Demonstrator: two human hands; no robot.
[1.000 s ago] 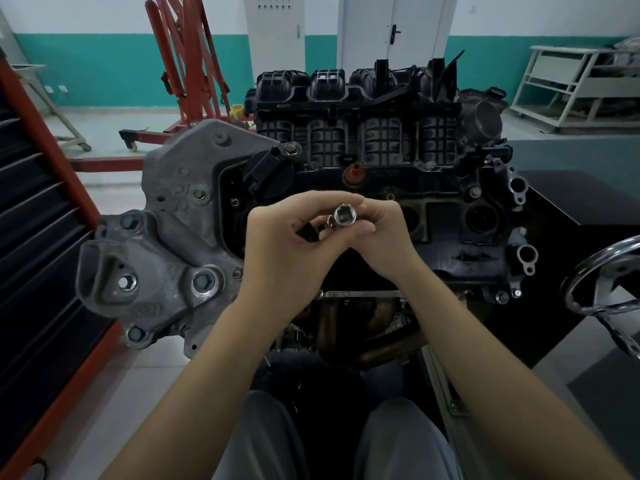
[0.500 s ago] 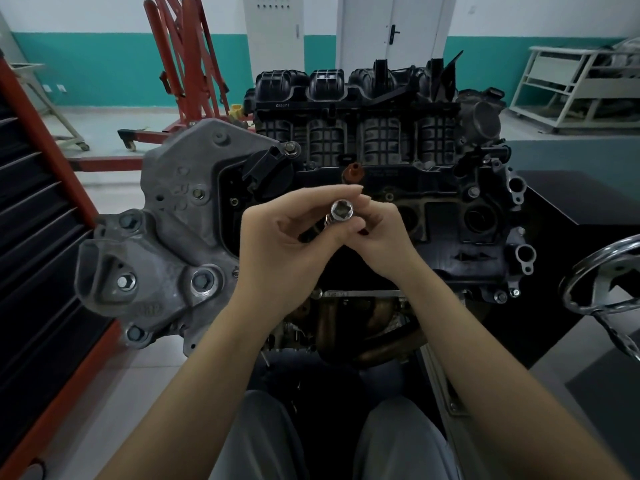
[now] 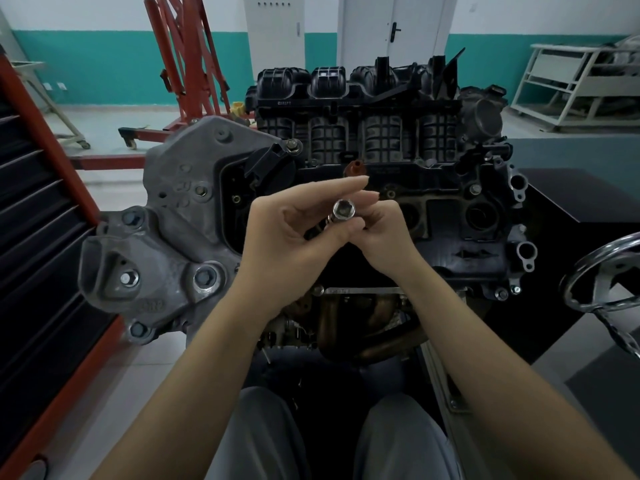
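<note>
Just in front of the engine [image 3: 388, 143], at about the height of its dark middle part, both hands meet around a small bright socket [image 3: 343, 210]. Its open, six-sided mouth looks up toward the camera. The left hand [image 3: 287, 237] pinches it from the left: the thumb lies under it and the long fingers reach over it, almost straight. The right hand [image 3: 384, 233] closes on it from the right with curled fingers, one fingertip resting at the rim. A dark shaft [image 3: 314, 233] goes from the socket down into the left palm; what tool it belongs to I cannot tell.

I judge the step to be seating the socket on this shaft. To do it well, the left hand should hold the shaft firm and without turning. The right hand should push the socket straight along the shaft's line, not at an angle. A small twist helps the square drive to find its place. Fingertips should stay on the side wall, away from the open mouth.

The socket is well above the brown pipes [image 3: 349, 317] at the engine's lower front. If it slips, it may fall among them, so a secure pinch matters.
</note>
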